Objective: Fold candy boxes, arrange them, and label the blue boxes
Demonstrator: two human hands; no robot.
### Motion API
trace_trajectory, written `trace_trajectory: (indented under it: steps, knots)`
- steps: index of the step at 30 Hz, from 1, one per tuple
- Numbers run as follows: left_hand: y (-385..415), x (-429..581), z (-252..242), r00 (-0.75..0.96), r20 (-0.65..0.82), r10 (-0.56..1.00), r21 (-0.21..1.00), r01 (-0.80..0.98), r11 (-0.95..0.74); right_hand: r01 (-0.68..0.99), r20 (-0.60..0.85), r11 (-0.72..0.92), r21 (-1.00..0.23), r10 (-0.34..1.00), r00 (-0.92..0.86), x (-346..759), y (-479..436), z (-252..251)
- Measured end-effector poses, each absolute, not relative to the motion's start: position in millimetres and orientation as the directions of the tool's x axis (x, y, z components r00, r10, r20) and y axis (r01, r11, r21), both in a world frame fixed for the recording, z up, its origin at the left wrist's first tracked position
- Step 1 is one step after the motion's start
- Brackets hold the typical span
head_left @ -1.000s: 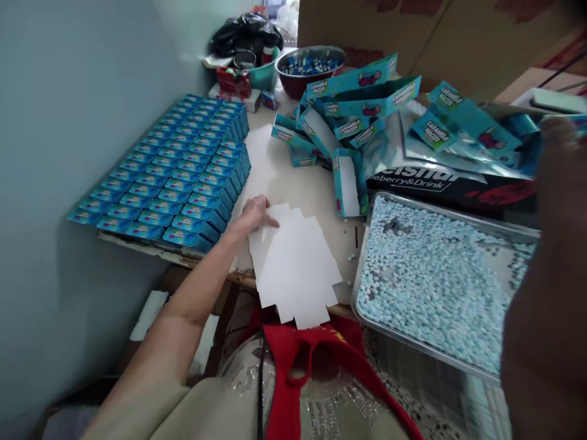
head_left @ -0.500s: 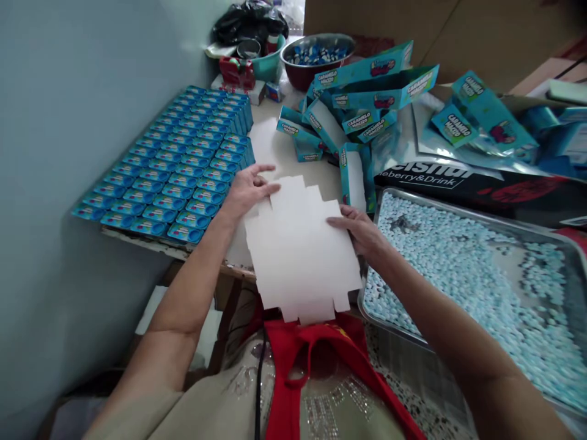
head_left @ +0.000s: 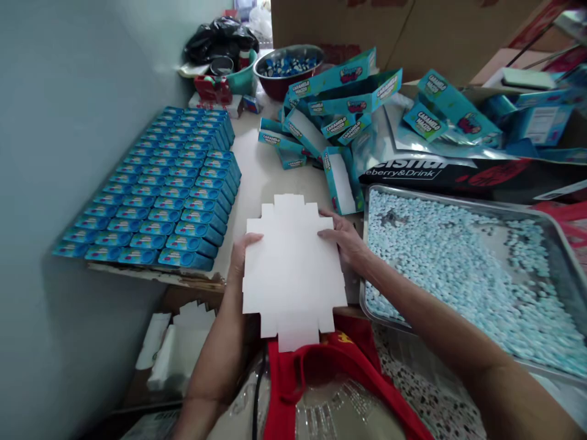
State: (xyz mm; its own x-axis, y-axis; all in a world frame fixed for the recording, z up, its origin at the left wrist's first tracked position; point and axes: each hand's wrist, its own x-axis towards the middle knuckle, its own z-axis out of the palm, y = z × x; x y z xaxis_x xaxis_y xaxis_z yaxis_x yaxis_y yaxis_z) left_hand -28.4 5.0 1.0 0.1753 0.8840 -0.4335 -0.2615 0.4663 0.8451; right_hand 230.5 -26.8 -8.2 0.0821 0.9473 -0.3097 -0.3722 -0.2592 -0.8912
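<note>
A flat, unfolded cardboard box blank [head_left: 293, 269], white side up and with notched flaps, is held in front of my red apron [head_left: 287, 391]. My left hand [head_left: 241, 249] grips its left edge, thumb on top and fingers hidden underneath. On the opposite edge, my right hand [head_left: 343, 237] pinches the blank near its upper right corner, also thumb on top. Beyond it, several blue open cartons [head_left: 342, 180] marked "Caramelo Macizo" lie in a pile on the table [head_left: 257, 156].
Rows of small blue packets [head_left: 160, 189] stand at the table's left by the wall. On the right rests a metal tray [head_left: 367, 269] of pale blue pieces. A metal bowl [head_left: 279, 79] of blue and white pieces sits at the back. White cardboard [head_left: 183, 342] lies below left.
My left hand has moved from the blank's top corner down to its left edge. The blank is now straighter. The head view has shifted a little to the right.
</note>
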Motion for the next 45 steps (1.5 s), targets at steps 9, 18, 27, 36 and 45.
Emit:
trace_trajectory:
  steps: [9, 18, 27, 36, 45]
  knots:
    - [2, -11, -12, 0.233, -0.272, 0.934, 0.96, -0.003, 0.281, 0.616, -0.01, 0.067, -0.785, 0.993, -0.121, 227, -17, -5]
    - [20, 22, -27, 0.085, -0.197, 0.977, 0.972, 0.145, 0.183, 0.868, -0.154, -0.054, -0.494, 0.988, -0.027, 208, 4, -6]
    - [22, 35, -23, 0.091, -0.064, 0.994, 0.949, 0.312, 0.033, 0.76, -0.056, -0.1, -0.642, 0.995, 0.084, 203, -2, -15]
    - [29, 25, 14, 0.164, -0.11, 0.98, 0.922, 0.386, 0.038, 0.726, -0.104, -0.056, -0.685, 0.994, -0.022, 223, -6, 1]
    - [47, 17, 2, 0.303, -0.244, 0.921, 0.886, 0.455, 0.085, 0.766, -0.264, 0.065, -0.64, 0.917, -0.299, 233, 34, 13]
